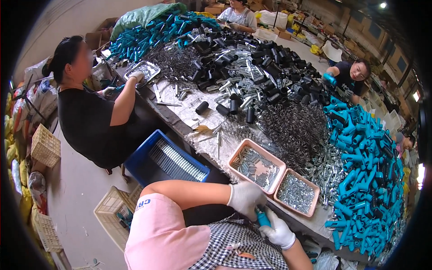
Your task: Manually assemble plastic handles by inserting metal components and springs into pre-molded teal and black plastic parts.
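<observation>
My left hand (247,198), in a white knit glove, closes over the far end of a teal plastic handle piece (263,219). The fingers of my right hand (280,230), also gloved in white, wrap round its lower part. Both hands are close in front of my checked apron, at the table's near edge. Whatever small part may sit between my left fingers is hidden. Just beyond the hands are a pale pink tray (232,162) of metal pins and a smaller pink tray (317,198) of tiny shiny metal pieces.
Teal handle pieces (360,180) are heaped at the right. Dark springs (292,128) and black tubes (274,72) cover the middle. A blue crate (135,158) with metal rods stands left of me. Co-workers sit at the left (85,108), far side (238,18) and right (353,76).
</observation>
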Motion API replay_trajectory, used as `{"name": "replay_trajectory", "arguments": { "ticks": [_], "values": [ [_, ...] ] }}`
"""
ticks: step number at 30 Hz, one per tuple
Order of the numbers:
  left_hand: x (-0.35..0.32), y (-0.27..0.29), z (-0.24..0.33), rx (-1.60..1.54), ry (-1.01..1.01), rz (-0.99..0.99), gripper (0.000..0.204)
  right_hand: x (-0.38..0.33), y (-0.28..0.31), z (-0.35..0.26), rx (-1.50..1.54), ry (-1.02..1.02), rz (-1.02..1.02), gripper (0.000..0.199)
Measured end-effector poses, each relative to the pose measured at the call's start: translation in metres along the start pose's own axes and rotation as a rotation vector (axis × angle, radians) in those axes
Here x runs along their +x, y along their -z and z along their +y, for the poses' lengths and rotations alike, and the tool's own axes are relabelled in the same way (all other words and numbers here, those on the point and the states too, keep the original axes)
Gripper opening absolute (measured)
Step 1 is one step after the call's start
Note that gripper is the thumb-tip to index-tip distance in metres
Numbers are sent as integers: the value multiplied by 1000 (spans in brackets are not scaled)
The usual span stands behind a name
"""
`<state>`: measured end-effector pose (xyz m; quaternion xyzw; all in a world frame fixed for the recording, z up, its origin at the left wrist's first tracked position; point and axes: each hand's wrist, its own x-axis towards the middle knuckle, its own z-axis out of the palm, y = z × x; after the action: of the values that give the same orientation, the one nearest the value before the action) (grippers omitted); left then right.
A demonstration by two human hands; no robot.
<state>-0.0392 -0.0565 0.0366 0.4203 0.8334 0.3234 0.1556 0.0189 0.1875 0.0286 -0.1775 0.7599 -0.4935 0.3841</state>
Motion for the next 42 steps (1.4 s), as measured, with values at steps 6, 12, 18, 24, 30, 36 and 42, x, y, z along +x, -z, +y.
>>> {"name": "replay_trajectory", "arguments": {
  "ticks": [6,12,18,24,30,36,42],
  "values": [
    [-17,145,-104,422,1073,507,85,1,-2,-4,950,72,188,86],
    [-77,160,-249,444,1289,778,71,12,-12,8,1196,94,-3,78],
    [-55,118,-195,-1217,201,1103,57,12,-22,-2,1200,102,27,80],
    [-16,45,-73,-1633,-107,754,58,19,-23,-20,1203,117,-75,83],
    [9,-16,-2,-1238,279,444,37,8,-26,-5,1285,118,-25,70],
    [29,-39,29,-1398,101,389,63,6,-38,18,1440,208,-23,64],
    [49,-48,39,-1696,277,256,35,4,-32,16,1327,-87,-54,38]
  ]
}}
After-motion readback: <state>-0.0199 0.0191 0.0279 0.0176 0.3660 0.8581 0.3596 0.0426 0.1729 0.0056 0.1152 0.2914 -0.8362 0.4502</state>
